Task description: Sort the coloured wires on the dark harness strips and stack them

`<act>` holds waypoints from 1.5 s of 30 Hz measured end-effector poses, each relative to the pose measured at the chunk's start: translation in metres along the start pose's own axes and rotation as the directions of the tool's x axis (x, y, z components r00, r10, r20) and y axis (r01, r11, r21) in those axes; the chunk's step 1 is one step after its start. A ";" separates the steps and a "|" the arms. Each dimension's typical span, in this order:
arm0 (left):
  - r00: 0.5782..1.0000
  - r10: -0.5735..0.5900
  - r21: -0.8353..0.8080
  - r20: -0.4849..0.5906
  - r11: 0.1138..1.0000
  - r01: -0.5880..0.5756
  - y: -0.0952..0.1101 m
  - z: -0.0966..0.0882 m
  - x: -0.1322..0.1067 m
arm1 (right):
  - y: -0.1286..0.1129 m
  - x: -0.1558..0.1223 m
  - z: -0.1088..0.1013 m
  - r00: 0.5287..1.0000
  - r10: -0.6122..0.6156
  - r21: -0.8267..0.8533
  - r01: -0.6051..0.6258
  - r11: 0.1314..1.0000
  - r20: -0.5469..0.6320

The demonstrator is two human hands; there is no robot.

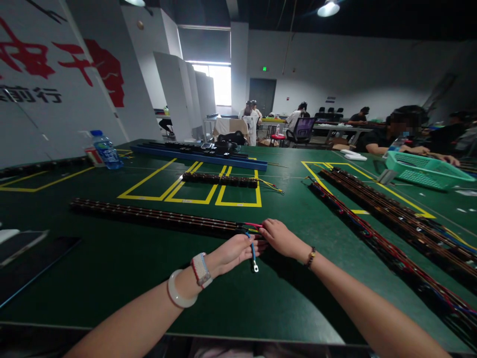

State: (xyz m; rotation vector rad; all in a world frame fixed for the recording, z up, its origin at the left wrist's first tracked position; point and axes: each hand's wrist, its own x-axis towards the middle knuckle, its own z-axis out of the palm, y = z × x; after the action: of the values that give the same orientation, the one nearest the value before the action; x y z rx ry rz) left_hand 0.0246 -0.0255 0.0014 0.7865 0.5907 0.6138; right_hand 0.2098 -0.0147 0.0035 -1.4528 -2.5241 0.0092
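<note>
A long, dark bar assembly with copper-coloured strips (156, 215) lies across the green table, with short coloured wires at its right end. My left hand (233, 253) is closed with its thumb over a blue wire (253, 249); that wire hangs down to a metal ring terminal (255, 268). Just to the right, my right hand (281, 238) pinches a red wire (253, 225) near the bar's end. A yellow wire (253, 230) runs beneath the red one into the fingers, where its end is hidden. The two hands meet at the fingertips.
A shorter bar (219, 180) with loose wires lies inside yellow tape outlines. Long bar bundles (372, 236) stretch along the right. A blue channel (201, 155), a bottle (107, 150) and a green basket (428, 171) stand farther back. A co-worker (395, 132) sits across the table.
</note>
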 end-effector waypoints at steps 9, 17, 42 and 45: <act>0.998 0.014 -0.189 0.060 0.982 -0.002 -0.001 0.002 0.001 | -0.027 -0.006 -0.017 0.995 -0.051 -0.277 0.072 0.958 0.084; 0.998 0.015 -0.201 -0.056 0.979 -0.026 -0.008 0.004 0.006 | -0.053 -0.014 -0.007 0.993 -0.115 -0.431 0.111 0.895 0.018; 0.993 0.079 -0.132 -0.090 0.987 -0.091 -0.006 0.021 0.005 | -0.006 -0.008 -0.044 0.968 0.177 0.232 -0.216 0.948 0.175; 0.994 0.066 -0.101 -0.083 0.992 -0.074 -0.006 0.019 0.005 | 0.013 -0.003 -0.033 0.944 0.160 0.420 -0.276 0.864 0.289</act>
State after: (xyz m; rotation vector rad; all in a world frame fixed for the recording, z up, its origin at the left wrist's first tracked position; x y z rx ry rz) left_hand 0.0426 -0.0337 0.0059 0.6894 0.6011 0.7374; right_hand 0.2289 -0.0140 0.0333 -1.5946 -2.2847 0.8147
